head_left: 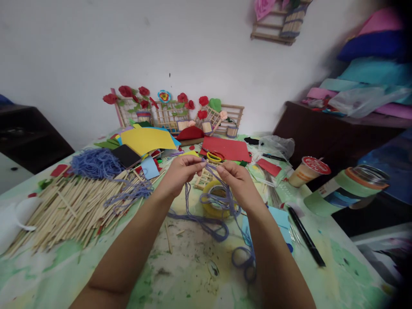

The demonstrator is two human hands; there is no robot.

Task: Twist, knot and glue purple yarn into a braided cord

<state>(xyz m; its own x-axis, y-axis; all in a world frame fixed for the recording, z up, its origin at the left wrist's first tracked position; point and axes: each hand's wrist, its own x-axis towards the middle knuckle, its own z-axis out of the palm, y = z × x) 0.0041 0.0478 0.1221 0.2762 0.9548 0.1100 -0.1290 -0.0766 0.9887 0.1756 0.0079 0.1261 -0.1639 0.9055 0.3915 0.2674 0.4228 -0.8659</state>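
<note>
Purple-blue yarn (209,229) hangs in loose strands from both hands and trails over the table. My left hand (183,171) pinches the yarn between thumb and fingertips. My right hand (236,182) is closed on it too, a short way to the right, with strands running between the two. Below them lies a roll of yellow tape (208,208), partly covered by the yarn. Just beyond the fingers are yellow-handled scissors (213,157). A small stick lattice (201,179) lies between the hands, partly hidden.
Left are a heap of thin sticks (77,206), a yarn pile (96,164) and a white cup (16,223). Coloured sheets (148,141) and stick racks with paper flowers (170,113) stand behind. On the right are a sealed drink cup (307,171), a green bottle (341,195) and a black pen (307,238).
</note>
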